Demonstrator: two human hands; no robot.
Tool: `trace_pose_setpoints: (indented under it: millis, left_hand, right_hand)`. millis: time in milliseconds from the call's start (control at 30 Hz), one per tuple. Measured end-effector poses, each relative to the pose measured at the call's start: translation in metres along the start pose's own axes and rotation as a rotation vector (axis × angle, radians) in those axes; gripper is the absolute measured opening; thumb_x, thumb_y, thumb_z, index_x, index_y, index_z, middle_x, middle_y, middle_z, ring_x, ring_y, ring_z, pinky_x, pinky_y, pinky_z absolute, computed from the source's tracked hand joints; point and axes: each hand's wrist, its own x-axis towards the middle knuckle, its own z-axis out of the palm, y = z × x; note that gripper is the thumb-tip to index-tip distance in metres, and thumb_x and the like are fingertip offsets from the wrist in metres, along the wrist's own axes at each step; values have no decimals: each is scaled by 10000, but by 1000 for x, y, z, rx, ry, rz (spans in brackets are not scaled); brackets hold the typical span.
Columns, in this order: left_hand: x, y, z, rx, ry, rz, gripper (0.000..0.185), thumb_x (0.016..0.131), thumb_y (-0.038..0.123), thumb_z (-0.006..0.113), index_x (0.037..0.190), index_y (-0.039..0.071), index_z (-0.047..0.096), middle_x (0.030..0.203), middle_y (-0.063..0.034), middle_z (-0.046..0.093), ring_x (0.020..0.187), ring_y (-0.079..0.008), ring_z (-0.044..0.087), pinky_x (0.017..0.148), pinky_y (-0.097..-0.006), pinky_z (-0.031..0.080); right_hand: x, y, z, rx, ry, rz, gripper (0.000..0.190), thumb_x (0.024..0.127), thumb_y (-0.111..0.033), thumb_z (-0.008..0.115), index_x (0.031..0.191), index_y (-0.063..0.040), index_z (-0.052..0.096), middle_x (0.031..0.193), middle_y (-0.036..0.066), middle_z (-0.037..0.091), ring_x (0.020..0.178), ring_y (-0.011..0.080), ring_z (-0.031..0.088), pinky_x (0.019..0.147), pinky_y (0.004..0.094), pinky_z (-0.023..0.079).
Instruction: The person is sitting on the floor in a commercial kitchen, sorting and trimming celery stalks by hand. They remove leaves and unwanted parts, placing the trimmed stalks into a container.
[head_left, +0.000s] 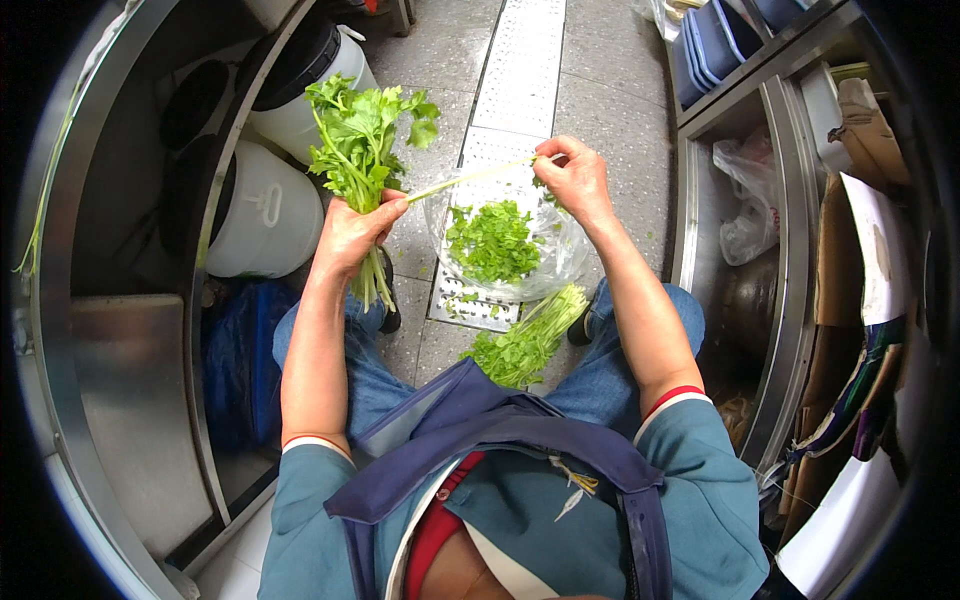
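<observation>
My left hand (360, 225) is closed around a bunch of leafy Chinese celery (358, 150), leaves up and cut stem ends hanging below the fist. One thin stalk (472, 176) stretches sideways from this hand to my right hand (574, 176), whose thumb and fingers pinch its far end. Under that stalk, a clear plastic bag (559, 259) lies spread open on the floor, holding loose green leaves (495, 240). Nearer my body lies another bunch of celery (529, 337), its pale stems pointing away to the right.
A perforated metal drain cover (517, 67) runs along the speckled tile floor (615, 97). White plastic tubs (270, 214) with dark lids stand beneath the steel counter on the left. At right, steel shelving (780, 150) holds blue bins (712, 45), a plastic bag (750, 202) and cardboard (832, 255).
</observation>
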Motion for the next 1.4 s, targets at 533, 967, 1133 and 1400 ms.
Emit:
trace_pose_setpoints:
  millis: [533,967,1133,1400]
  left_hand:
    - [3,2,-5,-205,72,-10,210,803,128,721,921,8,596,647,2,489,517,-73,433,458,-207,360]
    - [1,3,6,-181,-77,-29,179,796,154,727,865,24,624,634,11,532,504,-67,453,457,-207,366]
    - [1,3,8,-97,-65,-58,225,785,175,736,887,27,600,617,19,495,504,-74,438,460,-213,346]
    - [2,3,2,-154,-49,-71,210,769,135,739,874,18,600,643,9,496,512,-70,430,452,-212,347]
  right_hand:
    - [-9,25,3,-377,-314,163,234,755,-177,593,945,-106,709,876,99,703,849,277,668,796,388,515]
    - [-21,-3,30,-176,-497,52,439,815,-294,660,1211,-116,596,898,111,677,808,226,655,704,337,493]
    - [-18,42,51,-320,-316,-109,195,850,-192,604,940,-50,703,829,192,664,772,319,660,692,398,508]
    - [-25,90,63,-484,-350,-29,168,800,-155,596,776,-8,673,748,256,620,729,420,626,670,472,504]
